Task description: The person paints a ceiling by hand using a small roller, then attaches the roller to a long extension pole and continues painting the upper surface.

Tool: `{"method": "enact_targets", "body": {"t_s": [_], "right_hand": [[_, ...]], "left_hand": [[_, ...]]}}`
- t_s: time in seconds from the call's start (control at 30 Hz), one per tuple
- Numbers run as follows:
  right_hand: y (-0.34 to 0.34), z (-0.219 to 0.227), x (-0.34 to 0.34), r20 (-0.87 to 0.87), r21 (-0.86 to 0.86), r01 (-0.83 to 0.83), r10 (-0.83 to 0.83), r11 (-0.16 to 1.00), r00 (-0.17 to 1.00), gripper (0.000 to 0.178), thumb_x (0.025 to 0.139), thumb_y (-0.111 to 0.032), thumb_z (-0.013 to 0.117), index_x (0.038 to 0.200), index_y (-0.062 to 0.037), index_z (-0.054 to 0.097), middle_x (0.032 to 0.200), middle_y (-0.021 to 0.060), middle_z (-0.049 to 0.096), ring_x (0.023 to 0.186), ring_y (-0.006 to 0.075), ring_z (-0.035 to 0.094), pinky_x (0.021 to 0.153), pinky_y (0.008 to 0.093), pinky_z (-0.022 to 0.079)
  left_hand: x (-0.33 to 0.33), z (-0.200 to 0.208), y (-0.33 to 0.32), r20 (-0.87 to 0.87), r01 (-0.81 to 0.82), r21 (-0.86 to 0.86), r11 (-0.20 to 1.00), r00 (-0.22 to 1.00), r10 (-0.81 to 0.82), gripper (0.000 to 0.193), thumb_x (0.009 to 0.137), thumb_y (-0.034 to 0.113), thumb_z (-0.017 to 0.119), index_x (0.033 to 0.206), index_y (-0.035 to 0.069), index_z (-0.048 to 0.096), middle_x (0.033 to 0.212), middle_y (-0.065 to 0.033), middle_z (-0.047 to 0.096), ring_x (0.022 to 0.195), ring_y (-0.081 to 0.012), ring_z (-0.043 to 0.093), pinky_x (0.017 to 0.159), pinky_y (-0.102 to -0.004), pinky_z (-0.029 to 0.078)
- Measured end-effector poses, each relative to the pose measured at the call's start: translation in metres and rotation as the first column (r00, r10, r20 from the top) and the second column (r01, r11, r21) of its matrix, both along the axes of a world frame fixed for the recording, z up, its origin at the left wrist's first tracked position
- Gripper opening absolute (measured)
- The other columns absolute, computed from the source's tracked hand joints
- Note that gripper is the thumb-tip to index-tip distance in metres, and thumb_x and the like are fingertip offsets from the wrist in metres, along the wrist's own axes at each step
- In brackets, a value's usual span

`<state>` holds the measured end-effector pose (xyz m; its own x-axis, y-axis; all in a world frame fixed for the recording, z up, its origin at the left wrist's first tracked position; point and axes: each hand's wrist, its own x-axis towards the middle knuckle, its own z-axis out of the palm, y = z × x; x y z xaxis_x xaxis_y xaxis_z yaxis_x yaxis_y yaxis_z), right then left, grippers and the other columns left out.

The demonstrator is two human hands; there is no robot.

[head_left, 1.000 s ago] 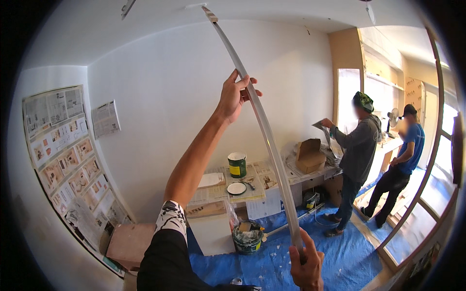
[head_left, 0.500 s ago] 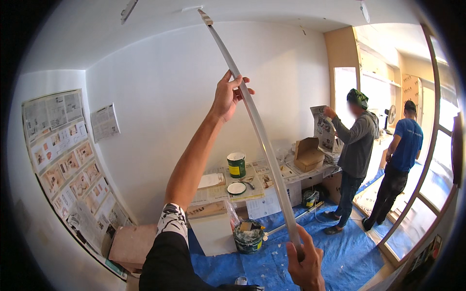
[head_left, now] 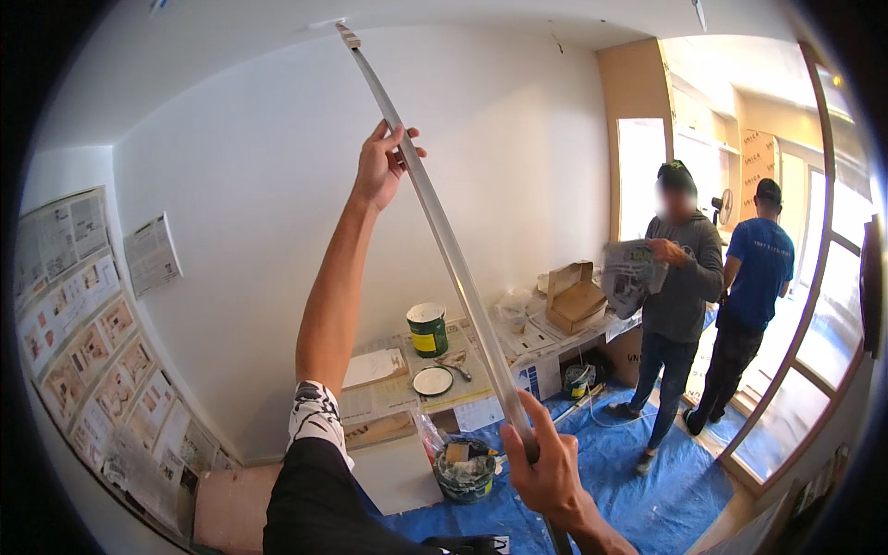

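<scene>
A long metal pole [head_left: 450, 252] slants up to the left toward the ceiling. My left hand [head_left: 379, 168], arm raised, wraps round its upper part. Lower down, my right hand [head_left: 548, 467] grips the same pole near its bottom end. At the pole's top is a small flat head [head_left: 348, 37], pale with brown stripes; whether it is a brush or a scraper cannot be made out. This head is at the ceiling [head_left: 250, 32], beside a whiter patch.
On a paper-covered bench stand a green paint can [head_left: 426, 330], a round lid [head_left: 432, 381] and a cardboard box [head_left: 575, 301]. A smeared bucket [head_left: 464, 472] sits on blue sheeting [head_left: 610, 490]. Two people [head_left: 683, 277] stand at right, one holding newspaper [head_left: 634, 275].
My hands and the pole have shifted left in the picture as the view turned. The person in grey has turned this way and lowered the newspaper. Both my hands keep hold of the pole.
</scene>
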<state>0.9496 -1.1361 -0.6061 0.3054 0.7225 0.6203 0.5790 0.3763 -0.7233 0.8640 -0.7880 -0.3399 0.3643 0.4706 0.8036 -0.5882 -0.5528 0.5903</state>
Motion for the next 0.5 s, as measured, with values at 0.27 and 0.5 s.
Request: {"method": "enact_targets", "body": {"t_s": [0.27, 0.5], "right_hand": [[0.095, 0.014, -0.002, 0.029, 0.033, 0.003, -0.004, 0.999, 1.0, 0.048, 0.094, -0.013, 0.06, 0.137, 0.0026, 0.044, 0.06, 0.0207, 0.062, 0.053, 0.0304, 0.068, 0.05, 0.0372, 0.051], [0.121, 0.015, 0.002, -0.01, -0.048, -0.007, 0.007, 0.999, 1.0, 0.047, 0.094, -0.013, 0.061, 0.136, 0.0018, 0.046, 0.061, 0.0219, 0.063, 0.054, 0.0314, 0.068, 0.051, 0.0373, 0.051]], "left_hand": [[-0.005, 0.014, 0.095, -0.01, -0.022, 0.034, 0.999, 1.0, 0.022, 0.013, 0.099, 0.02, 0.051, 0.106, 0.008, 0.053, 0.099, -0.0075, 0.061, 0.079, -0.023, 0.065, 0.072, -0.0338, 0.049], [-0.008, 0.014, 0.111, -0.074, -0.077, 0.006, 0.997, 0.994, 0.078, 0.013, 0.098, 0.023, 0.056, 0.101, 0.011, 0.054, 0.098, -0.0054, 0.061, 0.079, -0.0192, 0.063, 0.072, -0.0312, 0.047]]}}
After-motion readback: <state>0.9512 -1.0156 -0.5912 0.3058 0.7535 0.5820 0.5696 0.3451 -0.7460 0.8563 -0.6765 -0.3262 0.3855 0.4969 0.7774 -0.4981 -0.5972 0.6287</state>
